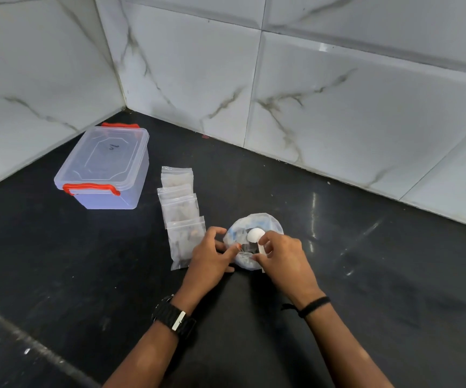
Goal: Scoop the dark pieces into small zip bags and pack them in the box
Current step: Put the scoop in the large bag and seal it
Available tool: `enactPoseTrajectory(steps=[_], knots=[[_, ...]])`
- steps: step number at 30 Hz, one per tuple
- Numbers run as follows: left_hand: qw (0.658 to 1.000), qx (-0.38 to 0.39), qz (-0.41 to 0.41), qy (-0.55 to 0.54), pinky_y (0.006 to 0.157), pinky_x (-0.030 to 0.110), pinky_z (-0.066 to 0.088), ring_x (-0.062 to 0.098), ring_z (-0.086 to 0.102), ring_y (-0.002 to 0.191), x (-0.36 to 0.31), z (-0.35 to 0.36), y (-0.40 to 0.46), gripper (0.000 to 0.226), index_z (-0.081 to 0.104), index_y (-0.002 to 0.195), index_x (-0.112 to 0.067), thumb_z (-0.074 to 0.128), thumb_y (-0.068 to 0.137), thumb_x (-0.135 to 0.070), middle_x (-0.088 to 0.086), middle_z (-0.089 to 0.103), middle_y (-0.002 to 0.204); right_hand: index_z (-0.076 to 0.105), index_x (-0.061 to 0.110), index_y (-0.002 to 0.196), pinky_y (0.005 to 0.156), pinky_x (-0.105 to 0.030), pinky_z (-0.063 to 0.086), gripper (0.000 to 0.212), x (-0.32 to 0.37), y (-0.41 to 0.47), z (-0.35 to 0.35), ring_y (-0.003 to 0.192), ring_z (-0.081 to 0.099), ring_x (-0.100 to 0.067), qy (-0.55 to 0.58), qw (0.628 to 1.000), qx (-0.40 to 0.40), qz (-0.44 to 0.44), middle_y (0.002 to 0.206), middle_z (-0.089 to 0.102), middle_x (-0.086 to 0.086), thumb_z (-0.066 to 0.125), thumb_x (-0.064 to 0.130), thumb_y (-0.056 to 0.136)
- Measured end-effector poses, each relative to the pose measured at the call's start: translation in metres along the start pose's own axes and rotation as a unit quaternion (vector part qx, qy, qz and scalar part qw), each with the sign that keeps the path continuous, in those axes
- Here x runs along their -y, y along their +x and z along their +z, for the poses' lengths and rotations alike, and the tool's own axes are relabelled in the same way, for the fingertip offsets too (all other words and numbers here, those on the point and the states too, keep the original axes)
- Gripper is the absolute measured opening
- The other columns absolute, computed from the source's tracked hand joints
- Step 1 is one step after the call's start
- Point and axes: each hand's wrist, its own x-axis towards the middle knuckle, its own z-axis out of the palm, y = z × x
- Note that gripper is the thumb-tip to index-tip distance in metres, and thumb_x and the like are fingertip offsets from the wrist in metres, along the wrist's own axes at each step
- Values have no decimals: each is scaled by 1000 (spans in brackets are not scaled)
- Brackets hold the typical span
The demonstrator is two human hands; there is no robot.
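Note:
On the black counter lies an open clear plastic bag (265, 224) with a rolled rim, holding dark pieces that are hard to make out. My right hand (283, 260) pinches the handle of a white scoop (255, 235) whose bowl sits inside that bag. My left hand (212, 256) grips the bag's left rim, fingers curled over it. A row of several small zip bags (180, 208) lies just left of my hands; they seem to hold brownish pieces. The clear box (105, 166) with red latches stands at the far left, lid closed.
White marble-look tiled walls (310, 93) meet in a corner behind the box and close off the counter at the back and left. Dark countertop (394, 275) stretches to the right and front.

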Motion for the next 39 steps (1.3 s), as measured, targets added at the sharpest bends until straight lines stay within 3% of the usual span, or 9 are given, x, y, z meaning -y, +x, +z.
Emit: enactPoseTrajectory(steps=[5,10,15,19,24,27,30,36,39], knots=[[1000,-29,0,-10,58,29,59,17,68,75,4,1,1,22,53,104,-22,67,88,-21,12,64,86,61,9,79,63,-31,52,13,-3,-1,-9,66,60,-15,30,997,-62,-29,73,65,0,60,-3,73],[999,-36,-1,-2,57,26,58,18,69,76,5,0,3,18,53,101,-23,67,88,-22,15,64,88,60,14,74,60,-15,48,12,-24,-9,-31,62,58,-6,121,979,-161,6,67,62,8,67,6,80],[999,-36,3,1,57,26,58,18,69,77,4,1,6,16,54,98,-27,66,89,-20,12,64,88,66,17,71,57,-8,46,17,-66,-10,-23,68,62,-7,158,967,-124,155,71,67,4,68,4,80],[999,-36,6,11,58,25,58,16,69,76,2,1,6,15,56,101,-25,65,90,-19,10,64,86,68,15,70,59,-7,45,17,-76,-13,-14,65,60,-2,128,975,-97,152,68,66,7,65,2,81],[996,-42,26,68,66,33,60,14,67,74,0,-1,4,17,54,103,-29,64,90,-22,-1,65,82,69,13,82,69,-15,46,7,-65,-10,-13,74,59,-6,107,976,-167,89,79,65,4,64,9,85],[994,-39,38,91,76,42,58,11,66,80,-1,-5,3,19,53,103,-34,63,91,-24,-7,66,86,65,21,103,73,-9,48,14,-51,-3,-17,86,63,-2,210,969,-78,107,94,67,8,63,23,90],[996,-38,39,73,79,42,58,9,67,82,-2,-7,0,20,52,97,-37,63,90,-21,-8,67,88,56,16,122,74,-20,55,28,-41,4,-18,90,68,-10,345,928,49,135,97,69,-2,57,19,94],[998,-45,12,40,66,24,58,8,67,81,-7,-18,-4,20,50,100,-21,66,89,-22,-5,66,90,63,6,113,77,-27,57,22,-33,2,-27,92,70,-19,507,837,170,120,102,72,-12,58,10,91],[999,-27,-1,21,59,22,57,11,69,78,-10,-16,-5,22,49,96,-17,69,87,-19,0,67,91,62,1,111,82,-33,58,24,-34,2,-24,94,69,-24,514,834,157,126,101,71,-15,62,7,88]])
